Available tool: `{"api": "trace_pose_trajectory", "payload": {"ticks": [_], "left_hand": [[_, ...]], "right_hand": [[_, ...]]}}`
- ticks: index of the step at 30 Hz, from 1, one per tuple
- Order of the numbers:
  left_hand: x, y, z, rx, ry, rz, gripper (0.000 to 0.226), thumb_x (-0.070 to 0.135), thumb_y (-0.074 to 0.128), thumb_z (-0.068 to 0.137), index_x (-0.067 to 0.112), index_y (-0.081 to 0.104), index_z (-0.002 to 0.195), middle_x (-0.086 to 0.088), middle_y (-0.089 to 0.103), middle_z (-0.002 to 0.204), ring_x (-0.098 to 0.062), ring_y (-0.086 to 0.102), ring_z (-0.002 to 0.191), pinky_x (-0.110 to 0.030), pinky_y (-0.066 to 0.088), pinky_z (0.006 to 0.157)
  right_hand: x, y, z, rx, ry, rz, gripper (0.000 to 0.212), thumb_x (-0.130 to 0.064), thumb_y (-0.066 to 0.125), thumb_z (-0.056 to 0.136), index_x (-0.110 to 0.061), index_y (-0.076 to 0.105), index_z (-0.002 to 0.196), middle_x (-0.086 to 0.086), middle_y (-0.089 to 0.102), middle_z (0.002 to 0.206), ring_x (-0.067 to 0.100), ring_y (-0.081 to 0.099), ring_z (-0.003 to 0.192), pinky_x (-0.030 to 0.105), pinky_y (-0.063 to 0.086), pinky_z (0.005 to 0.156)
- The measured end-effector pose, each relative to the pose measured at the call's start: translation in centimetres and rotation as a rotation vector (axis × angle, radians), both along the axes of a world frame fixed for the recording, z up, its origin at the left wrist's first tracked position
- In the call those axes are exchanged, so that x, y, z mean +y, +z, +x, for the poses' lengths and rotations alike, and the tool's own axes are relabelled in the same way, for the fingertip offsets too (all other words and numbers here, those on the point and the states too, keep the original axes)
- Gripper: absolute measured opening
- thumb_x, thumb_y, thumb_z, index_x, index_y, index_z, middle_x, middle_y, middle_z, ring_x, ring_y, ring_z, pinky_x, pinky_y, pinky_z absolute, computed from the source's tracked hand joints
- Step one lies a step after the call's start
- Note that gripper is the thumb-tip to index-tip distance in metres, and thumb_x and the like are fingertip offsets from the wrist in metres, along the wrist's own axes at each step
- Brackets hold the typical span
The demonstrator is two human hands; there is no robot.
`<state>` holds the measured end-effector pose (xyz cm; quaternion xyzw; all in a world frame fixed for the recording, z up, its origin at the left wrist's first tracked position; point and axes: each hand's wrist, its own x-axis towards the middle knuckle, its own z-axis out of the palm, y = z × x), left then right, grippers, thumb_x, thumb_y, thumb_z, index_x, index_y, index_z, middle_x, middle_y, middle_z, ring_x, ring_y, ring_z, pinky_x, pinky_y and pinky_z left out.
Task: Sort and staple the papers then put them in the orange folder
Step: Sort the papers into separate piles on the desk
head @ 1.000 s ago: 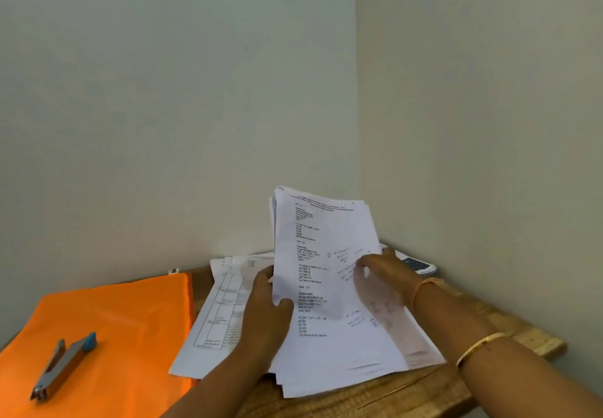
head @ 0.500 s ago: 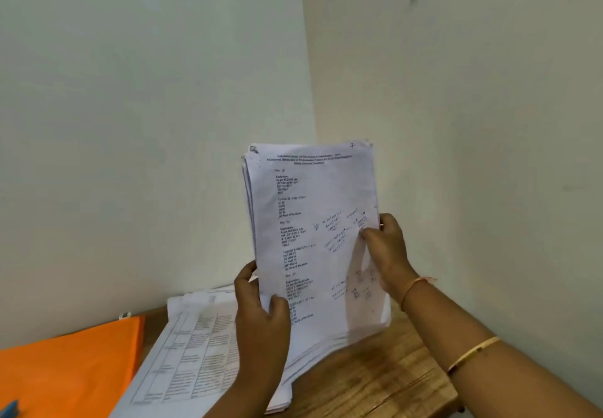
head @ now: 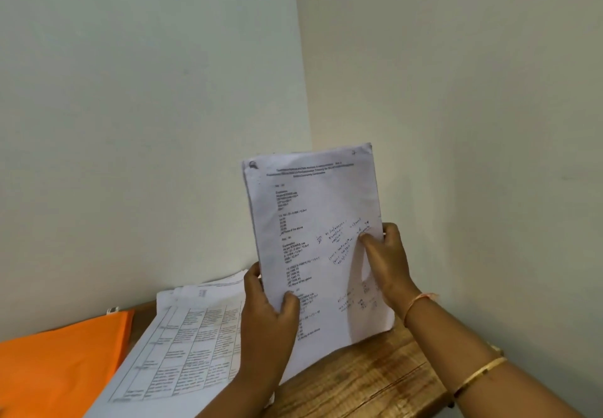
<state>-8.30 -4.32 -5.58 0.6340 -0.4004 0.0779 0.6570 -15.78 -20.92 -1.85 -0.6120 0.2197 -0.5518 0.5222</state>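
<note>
A stack of printed papers (head: 313, 215) with handwritten notes stands upright above the wooden table (head: 365, 381), held in both hands. My left hand (head: 266, 313) grips its lower left edge, thumb across the front. My right hand (head: 386, 264) holds the right edge, thumb pressed on the top sheet. Another pile of papers (head: 192, 329) with a printed table lies flat to the left. The orange folder (head: 62, 362) lies at the far left, partly under that pile. The stapler is out of view.
Two pale walls meet in a corner just behind the table. The table's right end (head: 437, 394) sits close to the right wall. A small white clip or tab (head: 112, 310) shows at the folder's back edge.
Both hands have lifted the paper stack from lying on the table to upright. The view has swung up and right, so the stapler and most of the folder have left the frame.
</note>
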Motion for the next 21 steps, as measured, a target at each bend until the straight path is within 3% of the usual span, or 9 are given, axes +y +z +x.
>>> {"api": "trace_pose_trajectory", "payload": {"ticks": [4,8,14,18,21], "left_hand": [[-0.2,-0.5,0.3,-0.014,0.065,-0.041,0.034,0.009,0.052,0.093,0.031,0.034,0.113,0.02,0.054,0.098,-0.004,0.063,0.073,-0.01,0.047,0.049],[-0.6,-1.1,1.0,-0.095,0.137,0.005,0.032,0.008,0.046,0.096,0.029,0.033,0.116,0.008,0.057,0.103,-0.012,0.062,0.077,-0.014,0.049,0.051],[-0.7,-2.3,1.5,-0.167,0.157,0.07,0.038,0.014,0.043,0.096,0.016,0.032,0.133,0.001,0.056,0.111,-0.009,0.061,0.083,-0.014,0.051,0.054],[-0.7,-2.7,1.7,-0.163,0.129,0.159,0.043,0.013,0.043,0.097,0.018,0.028,0.137,0.0,0.057,0.115,-0.004,0.058,0.083,-0.01,0.049,0.057],[-0.3,-2.3,1.2,-0.206,0.128,0.095,0.041,0.013,0.042,0.096,0.023,0.029,0.133,0.01,0.054,0.107,-0.001,0.058,0.08,-0.008,0.049,0.058]], "right_hand": [[-0.2,-0.8,0.2,-0.016,-0.067,0.039,0.009,-0.01,0.049,0.09,-0.015,0.05,0.099,-0.003,0.054,0.084,0.016,0.052,0.077,0.027,0.041,0.062],[-0.1,-1.5,0.4,0.024,-0.069,0.034,0.01,-0.009,0.044,0.091,-0.012,0.051,0.098,-0.001,0.055,0.085,0.016,0.052,0.077,0.029,0.042,0.062],[0.3,-1.5,0.7,-0.016,-0.109,-0.035,0.009,-0.008,0.043,0.093,-0.009,0.051,0.098,0.003,0.057,0.088,0.022,0.053,0.079,0.034,0.044,0.071],[0.1,-2.4,0.8,0.034,-0.101,0.012,0.012,-0.008,0.042,0.094,-0.008,0.051,0.101,0.006,0.059,0.094,0.025,0.056,0.084,0.03,0.044,0.066],[0.0,-1.9,0.3,-0.022,-0.113,0.017,0.011,-0.008,0.044,0.093,-0.01,0.053,0.098,0.004,0.06,0.093,0.023,0.057,0.084,0.032,0.045,0.069]]}}
